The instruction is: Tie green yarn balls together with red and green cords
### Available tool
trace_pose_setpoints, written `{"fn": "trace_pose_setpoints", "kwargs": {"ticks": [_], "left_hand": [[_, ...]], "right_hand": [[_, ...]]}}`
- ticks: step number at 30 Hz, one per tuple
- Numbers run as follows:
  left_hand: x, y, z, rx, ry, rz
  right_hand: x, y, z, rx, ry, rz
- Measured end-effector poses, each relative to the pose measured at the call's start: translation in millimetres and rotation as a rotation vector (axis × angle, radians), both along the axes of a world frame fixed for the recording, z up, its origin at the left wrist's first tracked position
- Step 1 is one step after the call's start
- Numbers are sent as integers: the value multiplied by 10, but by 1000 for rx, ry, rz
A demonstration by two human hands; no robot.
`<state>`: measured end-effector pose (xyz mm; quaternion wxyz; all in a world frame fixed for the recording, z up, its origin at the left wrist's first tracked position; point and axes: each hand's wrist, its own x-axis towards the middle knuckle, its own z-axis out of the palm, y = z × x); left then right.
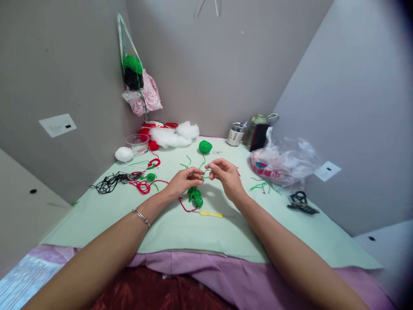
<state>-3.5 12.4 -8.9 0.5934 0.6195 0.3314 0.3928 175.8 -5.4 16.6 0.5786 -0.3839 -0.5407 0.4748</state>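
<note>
Left hand (185, 180), right hand (226, 172), green yarn strand (204, 173) pinched between both

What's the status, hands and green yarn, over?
Left hand, right hand pinch green yarn strand. Green knitted piece below. Yellow-handled hook lies nearby.

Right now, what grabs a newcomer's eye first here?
The left hand and right hand pinch a green yarn strand at centre, with a green yarn piece and a yellow hook just nearer the person. A green yarn ball sits behind them, white stuffing at back left, a plastic bag at right.
</note>
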Motion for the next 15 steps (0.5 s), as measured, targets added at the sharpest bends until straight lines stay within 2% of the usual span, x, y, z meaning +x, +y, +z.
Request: {"fn": "trace_pose_setpoints", "kwargs": {"ticks": [5, 15], "left_hand": [[8, -8, -5, 48, 14, -1], [33, -54, 48, 65, 57, 17]], "right_hand": [[18, 6, -10, -32, 77, 68], [12, -31, 45, -97, 105, 103]]}}
